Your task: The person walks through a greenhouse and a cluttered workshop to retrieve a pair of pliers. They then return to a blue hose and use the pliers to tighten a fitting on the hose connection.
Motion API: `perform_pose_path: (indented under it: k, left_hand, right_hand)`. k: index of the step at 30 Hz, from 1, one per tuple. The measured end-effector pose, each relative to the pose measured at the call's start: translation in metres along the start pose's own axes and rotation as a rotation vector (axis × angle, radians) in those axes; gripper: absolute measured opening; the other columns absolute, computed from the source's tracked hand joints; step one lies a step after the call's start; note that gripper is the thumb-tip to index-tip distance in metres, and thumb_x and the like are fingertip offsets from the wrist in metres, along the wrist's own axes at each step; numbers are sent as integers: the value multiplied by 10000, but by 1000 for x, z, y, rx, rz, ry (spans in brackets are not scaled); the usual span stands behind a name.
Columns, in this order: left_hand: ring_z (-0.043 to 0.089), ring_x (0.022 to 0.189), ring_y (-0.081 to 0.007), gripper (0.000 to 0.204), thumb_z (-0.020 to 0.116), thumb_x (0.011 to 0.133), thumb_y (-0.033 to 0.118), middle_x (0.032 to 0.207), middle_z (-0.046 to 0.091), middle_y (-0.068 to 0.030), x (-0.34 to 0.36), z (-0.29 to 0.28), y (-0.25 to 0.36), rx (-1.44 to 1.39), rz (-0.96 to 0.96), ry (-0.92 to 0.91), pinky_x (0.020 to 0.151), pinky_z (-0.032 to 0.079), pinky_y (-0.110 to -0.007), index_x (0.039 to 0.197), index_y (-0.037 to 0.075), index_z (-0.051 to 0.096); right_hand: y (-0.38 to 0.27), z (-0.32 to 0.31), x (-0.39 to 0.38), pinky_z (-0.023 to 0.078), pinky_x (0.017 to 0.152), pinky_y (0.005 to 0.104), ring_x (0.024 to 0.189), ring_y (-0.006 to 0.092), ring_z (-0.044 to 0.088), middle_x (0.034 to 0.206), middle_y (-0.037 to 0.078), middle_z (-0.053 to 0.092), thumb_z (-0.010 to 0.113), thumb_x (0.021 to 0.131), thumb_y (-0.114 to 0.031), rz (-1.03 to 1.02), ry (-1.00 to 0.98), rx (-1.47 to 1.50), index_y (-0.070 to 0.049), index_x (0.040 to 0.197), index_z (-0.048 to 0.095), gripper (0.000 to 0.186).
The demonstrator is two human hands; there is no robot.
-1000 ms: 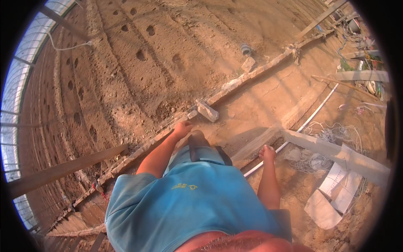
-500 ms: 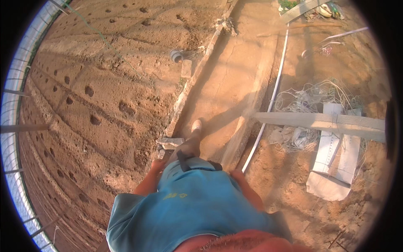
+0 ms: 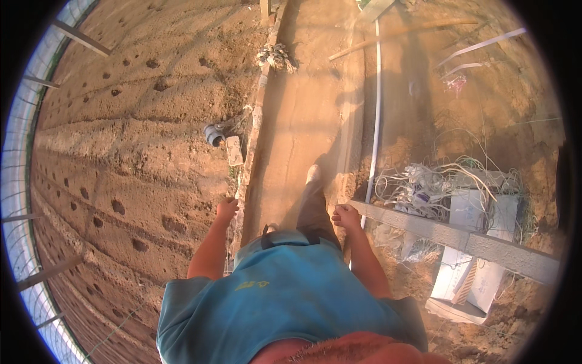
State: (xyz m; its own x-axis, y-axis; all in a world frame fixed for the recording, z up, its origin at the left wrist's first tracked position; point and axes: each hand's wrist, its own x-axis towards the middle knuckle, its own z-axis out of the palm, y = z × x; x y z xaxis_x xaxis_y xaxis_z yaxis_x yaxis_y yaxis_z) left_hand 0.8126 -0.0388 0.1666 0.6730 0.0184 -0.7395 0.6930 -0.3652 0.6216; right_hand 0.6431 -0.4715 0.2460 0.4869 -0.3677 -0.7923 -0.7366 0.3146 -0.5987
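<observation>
My left hand hangs out to my left with loosely curled fingers, above the low edging of the path. Nothing shows in it. On the other side, my right hand has its fingers bent in toward the palm, and I see nothing in them either. It appears close to the near end of a grey concrete beam and a white pipe; whether it touches them I cannot tell. Below me is a bare earth path, with one foot stretched forward on it.
Soil with rows of holes spreads to the left. A grey pipe fitting and a brick lie beside the edging. Tangled white strings and flattened white cardboard lie right, under the beam. A long wooden pole lies ahead.
Both hands have swung forward and up from beside my body. The surroundings have shifted in view, and a different leg now reaches ahead along the path.
</observation>
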Motion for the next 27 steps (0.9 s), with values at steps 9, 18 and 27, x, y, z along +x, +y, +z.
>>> perform_pose_path:
  k: [9, 18, 27]
  left_hand:
    - [624, 687, -162, 399, 632, 881, 175, 842, 646, -70, 116, 72, 190, -68, -145, -38, 492, 460, -304, 1216, -31, 567]
    - [634, 657, -184, 264, 625, 844, 189, 779, 658, -79, 254, 97, 380, 58, -247, 0, 511, 494, -317, 1011, -6, 687]
    - [649, 615, -185, 288, 640, 830, 221, 748, 686, -110, 544, 104, 688, 164, -5, -80, 556, 512, -342, 963, -27, 701]
  right_hand:
    - [-164, -60, 197, 511, 464, 387, 553, 226, 630, 690, 112, 628, 639, 840, -199, 171, -17, -406, 1, 817, 657, 202]
    - [-446, -23, 401, 530, 491, 331, 644, 193, 670, 796, 84, 654, 624, 890, -202, 72, 120, -236, -14, 1001, 646, 220]
    - [-693, 37, 500, 537, 524, 312, 665, 176, 673, 840, 79, 661, 637, 897, -212, 91, 102, -115, -2, 1053, 634, 262]
